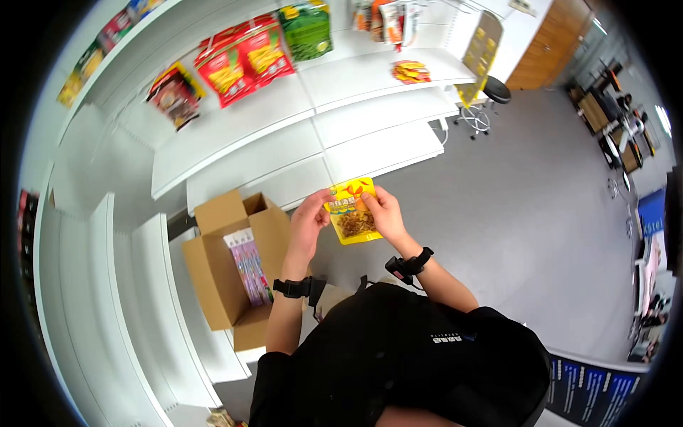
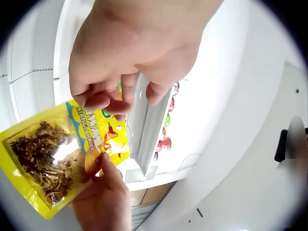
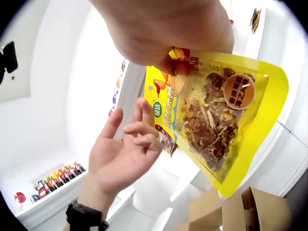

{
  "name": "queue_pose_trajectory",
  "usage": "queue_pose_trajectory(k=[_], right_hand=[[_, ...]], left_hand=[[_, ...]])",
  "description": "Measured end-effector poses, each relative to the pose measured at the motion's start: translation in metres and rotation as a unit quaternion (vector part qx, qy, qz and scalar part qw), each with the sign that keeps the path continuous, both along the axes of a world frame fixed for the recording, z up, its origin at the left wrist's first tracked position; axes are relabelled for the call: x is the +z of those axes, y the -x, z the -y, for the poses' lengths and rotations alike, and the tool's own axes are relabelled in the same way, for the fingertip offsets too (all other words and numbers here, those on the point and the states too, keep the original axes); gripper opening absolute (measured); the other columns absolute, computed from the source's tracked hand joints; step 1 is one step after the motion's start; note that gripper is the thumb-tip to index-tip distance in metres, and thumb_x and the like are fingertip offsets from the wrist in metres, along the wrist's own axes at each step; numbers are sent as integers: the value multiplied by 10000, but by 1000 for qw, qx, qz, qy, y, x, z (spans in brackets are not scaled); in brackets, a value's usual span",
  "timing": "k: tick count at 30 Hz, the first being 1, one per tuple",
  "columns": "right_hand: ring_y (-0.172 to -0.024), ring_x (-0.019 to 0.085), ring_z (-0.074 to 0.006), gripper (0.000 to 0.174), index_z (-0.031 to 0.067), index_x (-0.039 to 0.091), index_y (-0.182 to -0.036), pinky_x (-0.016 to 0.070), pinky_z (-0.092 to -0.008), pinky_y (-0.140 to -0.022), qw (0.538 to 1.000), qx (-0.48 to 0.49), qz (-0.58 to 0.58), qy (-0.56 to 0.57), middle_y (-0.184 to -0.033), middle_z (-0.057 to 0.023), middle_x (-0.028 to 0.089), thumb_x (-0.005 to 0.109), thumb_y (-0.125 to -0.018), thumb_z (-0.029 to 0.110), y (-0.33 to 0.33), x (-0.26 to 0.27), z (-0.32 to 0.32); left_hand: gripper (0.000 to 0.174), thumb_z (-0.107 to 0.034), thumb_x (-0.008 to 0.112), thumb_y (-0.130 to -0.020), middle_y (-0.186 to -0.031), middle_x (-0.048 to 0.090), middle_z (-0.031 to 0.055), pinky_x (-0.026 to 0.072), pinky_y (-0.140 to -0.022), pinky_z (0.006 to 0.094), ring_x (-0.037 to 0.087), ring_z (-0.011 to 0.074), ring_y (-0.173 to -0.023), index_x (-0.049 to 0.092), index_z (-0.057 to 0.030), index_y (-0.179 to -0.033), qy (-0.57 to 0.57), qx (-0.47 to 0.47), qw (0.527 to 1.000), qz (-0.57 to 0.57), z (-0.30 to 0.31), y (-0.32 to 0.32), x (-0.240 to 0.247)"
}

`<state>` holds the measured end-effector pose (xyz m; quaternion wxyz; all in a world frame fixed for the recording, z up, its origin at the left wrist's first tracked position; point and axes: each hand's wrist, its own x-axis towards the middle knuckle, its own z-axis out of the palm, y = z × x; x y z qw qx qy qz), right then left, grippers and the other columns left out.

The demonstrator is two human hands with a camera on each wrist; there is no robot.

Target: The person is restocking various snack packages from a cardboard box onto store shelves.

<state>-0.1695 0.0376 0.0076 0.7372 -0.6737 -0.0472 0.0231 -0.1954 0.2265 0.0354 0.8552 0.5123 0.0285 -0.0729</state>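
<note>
In the head view a yellow snack pouch (image 1: 356,226) is held up in front of the body. Dark shredded pieces show through its clear window. My right hand (image 1: 388,216) pinches it along the right side, thumb across the printed front. On the opposite side is my left hand (image 1: 306,226), its fingertips right at the pouch's edge. The right wrist view shows that left hand (image 3: 125,156) with loosely bent fingers and the thumb apart, beside the pouch (image 3: 211,120).
An open cardboard box (image 1: 213,274) with purple packs (image 1: 249,267) stands at the left by white shelves (image 1: 135,285). Red snack bags (image 1: 242,60) and a green bag (image 1: 306,32) hang above the front shelf. A flat snack packet (image 1: 410,72) lies on it. A stool (image 1: 496,90) stands beyond.
</note>
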Motion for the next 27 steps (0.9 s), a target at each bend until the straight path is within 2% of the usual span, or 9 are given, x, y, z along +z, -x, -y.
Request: queue_pose_trajectory(k=[2, 3, 6, 9, 12, 17, 27], right_hand=[[-768, 542, -57, 196, -6, 593, -1028, 453, -224, -700, 998, -30, -9, -53, -866, -2, 621, 521, -937, 153, -5, 10, 25], [-786, 544, -56, 213, -11, 585, -1041, 453, -225, -712, 998, -41, -14, -55, -889, -6, 622, 518, -942, 165, -7, 14, 39], [-781, 553, -57, 216, -23, 589, -1036, 452, -221, -700, 990, -89, 12, -109, -880, -16, 630, 511, -943, 157, -11, 21, 74], [-789, 557, -60, 216, -21, 582, -1038, 455, -221, -707, 983, -126, -4, -131, -901, -19, 630, 511, -945, 160, -12, 34, 103], [-790, 559, -65, 207, -12, 583, -1031, 457, -225, -712, 979, -152, -2, -133, -915, -21, 628, 511, -945, 162, -19, 38, 132], [-802, 564, -72, 199, 1, 582, -1030, 456, -231, -731, 969, -189, -1, -162, -916, -21, 628, 510, -944, 165, -52, 38, 168], [-832, 574, -78, 190, 8, 575, -1043, 457, -236, -758, 951, -241, 10, -191, -952, -24, 630, 519, -937, 155, -163, 36, 235]], left_hand=[[314, -197, 514, -929, -1063, 609, 65, 394, -674, 230, 462, 69, -719, 566, -16, -1180, -43, 21, 998, 30, 15, -12, 5], [326, -192, 519, -927, -1079, 606, 62, 405, -703, 225, 511, 80, -789, 551, -14, -1199, -83, 15, 995, 46, 22, -19, 5], [360, -186, 497, -928, -1120, 587, 66, 422, -801, 255, 529, 111, -886, 500, -20, -1248, -192, 1, 977, 99, 59, -35, 3], [399, -142, 563, -905, -1124, 588, 70, 439, -860, 263, 557, 134, -1000, 474, 18, -1260, -117, -85, 985, 98, 96, -50, -4], [421, -113, 573, -897, -1140, 579, 78, 431, -901, 276, 547, 126, -1018, 450, 30, -1274, -105, -203, 973, 40, 128, -62, -4], [273, -135, 563, -912, -1031, 631, 59, 473, -812, 254, 584, 103, -907, 577, 44, -1117, -111, -280, 953, 32, 172, -108, -12], [282, -202, 586, -906, -923, 652, 51, 487, -722, 248, 597, 90, -797, 618, 49, -1030, -129, -341, 929, 63, 247, -245, -11]])
